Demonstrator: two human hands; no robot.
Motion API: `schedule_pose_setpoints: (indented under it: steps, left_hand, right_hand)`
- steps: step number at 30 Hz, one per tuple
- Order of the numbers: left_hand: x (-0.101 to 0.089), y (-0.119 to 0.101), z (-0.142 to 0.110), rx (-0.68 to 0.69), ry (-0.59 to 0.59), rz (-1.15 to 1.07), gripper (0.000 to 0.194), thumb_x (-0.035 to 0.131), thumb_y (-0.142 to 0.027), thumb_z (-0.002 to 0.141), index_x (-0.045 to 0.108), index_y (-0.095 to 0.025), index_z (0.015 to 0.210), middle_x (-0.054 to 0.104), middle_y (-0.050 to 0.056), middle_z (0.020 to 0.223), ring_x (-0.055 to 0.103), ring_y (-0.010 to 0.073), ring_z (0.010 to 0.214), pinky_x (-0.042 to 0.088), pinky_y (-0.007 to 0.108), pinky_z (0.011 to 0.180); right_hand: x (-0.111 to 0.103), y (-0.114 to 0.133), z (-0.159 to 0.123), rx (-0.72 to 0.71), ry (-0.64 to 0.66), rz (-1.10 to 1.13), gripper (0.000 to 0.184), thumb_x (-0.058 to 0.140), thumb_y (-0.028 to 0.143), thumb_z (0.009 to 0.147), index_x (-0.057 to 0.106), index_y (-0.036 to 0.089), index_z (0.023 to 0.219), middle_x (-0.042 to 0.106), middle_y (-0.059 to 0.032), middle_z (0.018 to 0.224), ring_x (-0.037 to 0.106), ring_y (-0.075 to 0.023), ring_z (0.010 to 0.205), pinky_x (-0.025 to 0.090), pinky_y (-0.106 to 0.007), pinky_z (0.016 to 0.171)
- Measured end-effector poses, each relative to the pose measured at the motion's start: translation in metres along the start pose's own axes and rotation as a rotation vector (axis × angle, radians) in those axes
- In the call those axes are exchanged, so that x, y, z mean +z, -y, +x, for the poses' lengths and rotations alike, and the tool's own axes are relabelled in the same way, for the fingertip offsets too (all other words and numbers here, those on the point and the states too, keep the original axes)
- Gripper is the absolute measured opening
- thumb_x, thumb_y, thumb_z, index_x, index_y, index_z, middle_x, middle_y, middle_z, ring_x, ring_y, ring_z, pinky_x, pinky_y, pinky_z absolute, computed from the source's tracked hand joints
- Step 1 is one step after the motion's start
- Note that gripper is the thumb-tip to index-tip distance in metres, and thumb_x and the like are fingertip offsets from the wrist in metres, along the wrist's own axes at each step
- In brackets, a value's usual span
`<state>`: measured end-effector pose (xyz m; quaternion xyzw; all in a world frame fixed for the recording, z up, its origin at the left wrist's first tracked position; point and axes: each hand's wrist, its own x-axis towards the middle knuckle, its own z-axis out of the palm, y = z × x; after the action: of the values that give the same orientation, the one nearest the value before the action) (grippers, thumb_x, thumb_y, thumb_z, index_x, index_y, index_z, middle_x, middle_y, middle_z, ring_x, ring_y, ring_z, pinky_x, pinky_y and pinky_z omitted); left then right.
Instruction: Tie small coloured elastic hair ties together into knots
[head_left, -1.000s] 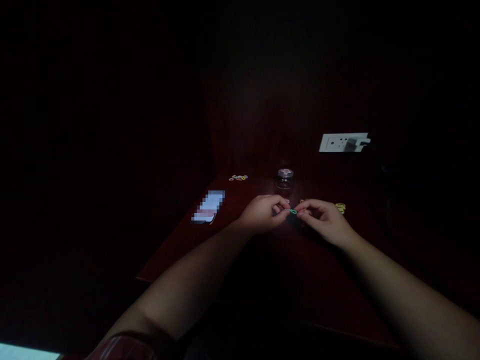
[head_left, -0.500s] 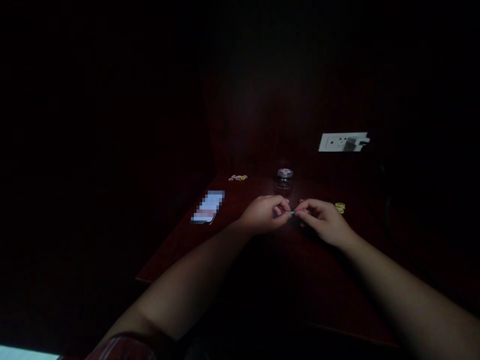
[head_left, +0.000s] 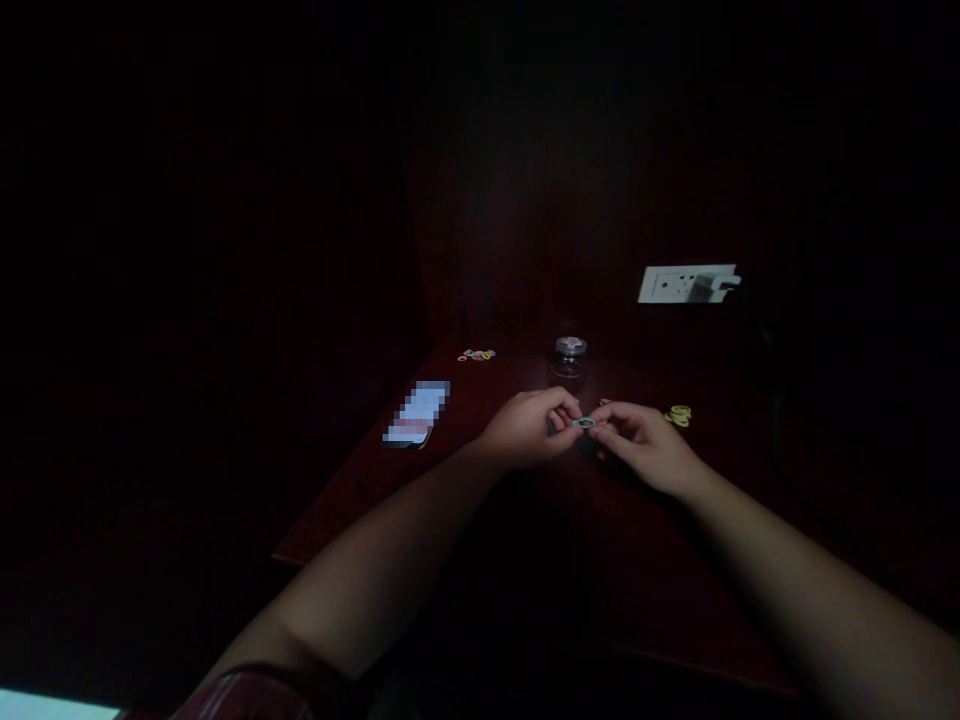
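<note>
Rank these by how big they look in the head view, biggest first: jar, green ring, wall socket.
1. Wall socket
2. Jar
3. Green ring, clearly the smallest

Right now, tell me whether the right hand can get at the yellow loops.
Probably yes: the yellow loops lie close beside the right hand, with nothing visible in between. Its grip appears closed on the green loop, so it would likely need freeing first.

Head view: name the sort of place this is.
Probably a dimly lit indoor desk nook, home or office unclear: a dark red tabletop, a white wall socket with a plug in it, and a lit phone lying on the tabletop.
</note>
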<state>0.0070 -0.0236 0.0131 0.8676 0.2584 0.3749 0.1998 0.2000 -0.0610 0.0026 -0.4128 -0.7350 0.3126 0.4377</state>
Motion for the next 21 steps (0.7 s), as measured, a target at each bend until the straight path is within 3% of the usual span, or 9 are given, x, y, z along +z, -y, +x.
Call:
schedule_pose_setpoints:
  steps: [14,21]
  left_hand:
    - [0.0015,-0.0013,-0.0015,-0.017,0.050,-0.052,0.022,0.063,-0.018,0.076,0.062,-0.015,0.098,0.068,0.002,0.082,0.062,0.0089,0.070,0.050,0.020,0.065]
    - [0.0011,-0.0029,-0.0015,-0.022,0.056,-0.033,0.009,0.059,-0.016,0.077,0.062,-0.014,0.085,0.067,0.002,0.079,0.060,0.0086,0.067,0.049,0.020,0.064]
  right_hand:
    - [0.0014,-0.0076,0.0007,-0.029,-0.048,0.053,0.025,0.063,0.042,0.079,0.061,0.018,0.079,0.057,-0.0013,0.067,0.050,-0.0127,0.057,0.041,-0.025,0.053]
    - [0.0023,-0.0037,-0.0003,-0.063,-0.035,-0.020,0.021,0.063,0.038,0.079,0.057,0.018,0.073,0.050,0.0011,0.062,0.043,-0.0111,0.055,0.035,-0.024,0.051]
